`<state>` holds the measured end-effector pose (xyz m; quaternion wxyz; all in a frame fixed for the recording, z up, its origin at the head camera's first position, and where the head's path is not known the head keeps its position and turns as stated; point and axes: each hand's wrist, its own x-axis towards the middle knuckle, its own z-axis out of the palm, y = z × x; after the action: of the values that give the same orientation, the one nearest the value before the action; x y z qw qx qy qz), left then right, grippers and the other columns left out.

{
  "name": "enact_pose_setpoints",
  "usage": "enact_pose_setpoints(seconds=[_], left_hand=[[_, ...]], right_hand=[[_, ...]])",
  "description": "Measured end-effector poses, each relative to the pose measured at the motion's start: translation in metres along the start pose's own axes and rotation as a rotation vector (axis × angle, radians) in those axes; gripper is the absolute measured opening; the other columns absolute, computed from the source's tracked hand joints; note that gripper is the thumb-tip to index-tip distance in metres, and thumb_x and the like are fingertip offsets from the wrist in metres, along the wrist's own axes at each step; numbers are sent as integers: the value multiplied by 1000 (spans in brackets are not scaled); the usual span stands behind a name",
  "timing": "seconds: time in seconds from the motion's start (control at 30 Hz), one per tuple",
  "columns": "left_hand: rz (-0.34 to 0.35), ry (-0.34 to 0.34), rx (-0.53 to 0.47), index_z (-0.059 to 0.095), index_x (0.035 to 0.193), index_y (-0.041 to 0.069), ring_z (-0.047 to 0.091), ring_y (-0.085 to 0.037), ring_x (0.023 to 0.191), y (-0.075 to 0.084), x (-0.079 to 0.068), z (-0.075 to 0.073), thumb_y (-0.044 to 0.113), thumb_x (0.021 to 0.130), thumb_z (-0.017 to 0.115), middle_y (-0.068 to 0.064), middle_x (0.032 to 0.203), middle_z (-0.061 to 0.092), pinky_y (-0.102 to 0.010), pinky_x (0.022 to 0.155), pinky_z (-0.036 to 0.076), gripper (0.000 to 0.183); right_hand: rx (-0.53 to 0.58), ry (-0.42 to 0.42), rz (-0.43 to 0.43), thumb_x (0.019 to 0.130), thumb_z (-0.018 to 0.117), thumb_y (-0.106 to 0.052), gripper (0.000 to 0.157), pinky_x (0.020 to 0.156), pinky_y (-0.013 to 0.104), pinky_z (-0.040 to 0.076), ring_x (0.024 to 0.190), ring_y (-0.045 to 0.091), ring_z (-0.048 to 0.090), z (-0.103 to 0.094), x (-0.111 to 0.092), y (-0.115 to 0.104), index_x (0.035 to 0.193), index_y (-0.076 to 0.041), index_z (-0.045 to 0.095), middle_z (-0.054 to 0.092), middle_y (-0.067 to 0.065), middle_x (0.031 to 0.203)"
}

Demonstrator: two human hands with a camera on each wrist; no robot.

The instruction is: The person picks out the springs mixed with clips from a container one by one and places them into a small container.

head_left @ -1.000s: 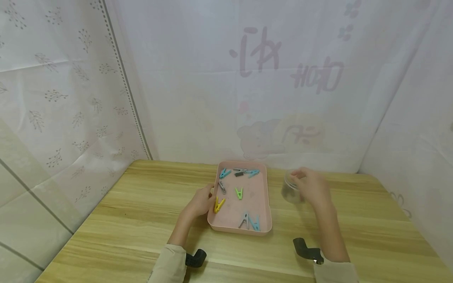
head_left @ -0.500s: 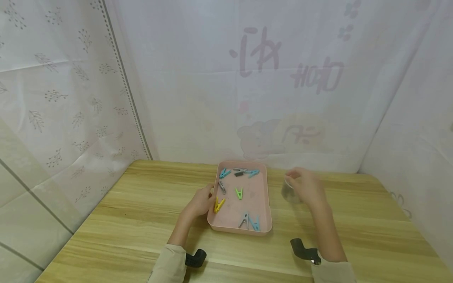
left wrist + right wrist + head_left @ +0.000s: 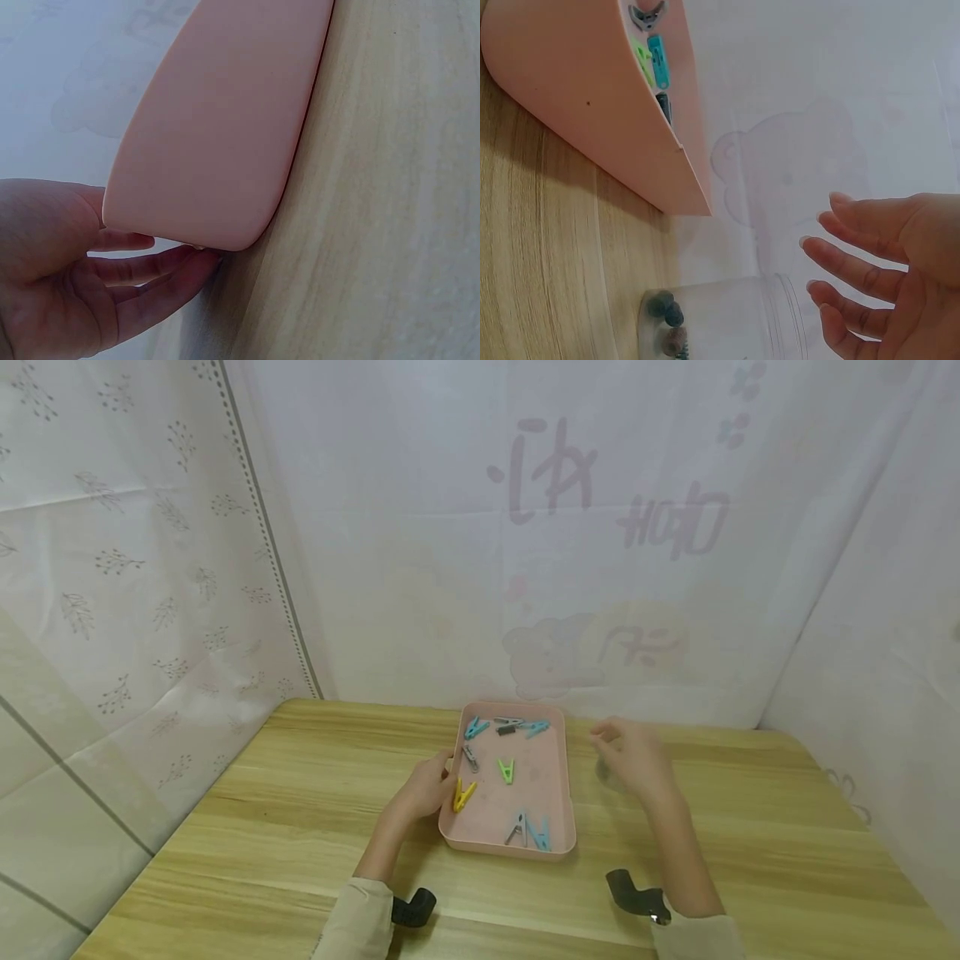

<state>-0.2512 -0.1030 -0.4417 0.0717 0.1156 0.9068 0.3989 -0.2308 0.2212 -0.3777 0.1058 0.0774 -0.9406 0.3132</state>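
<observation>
My left hand (image 3: 427, 789) grips the left side of a pink plastic tray (image 3: 540, 789); in the left wrist view its thumb goes behind the wall and its fingers lie along the edge. In the tray lie several clothes pegs: a yellow one (image 3: 464, 795), a green one (image 3: 507, 771), and blue and grey ones, with a small dark piece (image 3: 507, 730) near the far end. Over a clear jar (image 3: 727, 315) to the tray's right, my right hand (image 3: 637, 760) hovers with loosely bent fingers and holds nothing. Several dark round things (image 3: 673, 315) sit at the jar's bottom.
The wooden table (image 3: 300, 827) runs back to a printed white curtain (image 3: 405, 568). Another curtain (image 3: 150, 568) hangs at the left. A black wrist mount (image 3: 415, 907) shows at the left sleeve, another (image 3: 633, 893) at the right.
My right hand has moved left across the jar, towards the tray. The left hand, the tray and the pegs have stayed in place.
</observation>
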Motion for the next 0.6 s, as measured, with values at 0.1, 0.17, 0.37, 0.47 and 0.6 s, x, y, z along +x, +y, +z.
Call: enact_pose_setpoints(seconds=[0.1,0.17,0.37,0.47,0.6], left_hand=[[8,0,-1,43,154,-8,66,-25,90,0,0,0,7,107,51,-25,115,70,-41,79,58,50],[12,2,6,44,153,-8,66,-24,89,-1,-1,0,7,106,52,-24,114,71,-40,79,58,50],[27,0,6,45,153,-9,66,-24,87,-2,-1,0,6,105,53,-23,110,71,-39,76,57,50],[35,2,6,44,153,-9,67,-25,88,-2,-1,0,6,105,53,-24,111,71,-40,77,58,51],[32,4,16,44,153,-9,67,-26,90,0,-1,0,6,105,53,-25,113,71,-42,79,58,51]], right_hand=[[-10,9,-16,105,64,-19,26,85,58,58,96,38,73,4,0,-2,120,2,72,74,24,112],[-19,17,-29,105,65,-19,26,83,56,58,93,37,74,6,1,-3,119,2,72,75,23,110],[-36,27,-45,105,67,-22,28,78,51,60,86,30,73,9,2,-4,118,2,73,76,22,108],[-38,28,-46,104,68,-23,29,76,49,60,85,30,72,9,3,-5,118,2,72,75,22,107],[-46,33,-56,104,68,-23,29,73,47,61,83,29,73,9,4,-6,117,2,72,76,22,106]])
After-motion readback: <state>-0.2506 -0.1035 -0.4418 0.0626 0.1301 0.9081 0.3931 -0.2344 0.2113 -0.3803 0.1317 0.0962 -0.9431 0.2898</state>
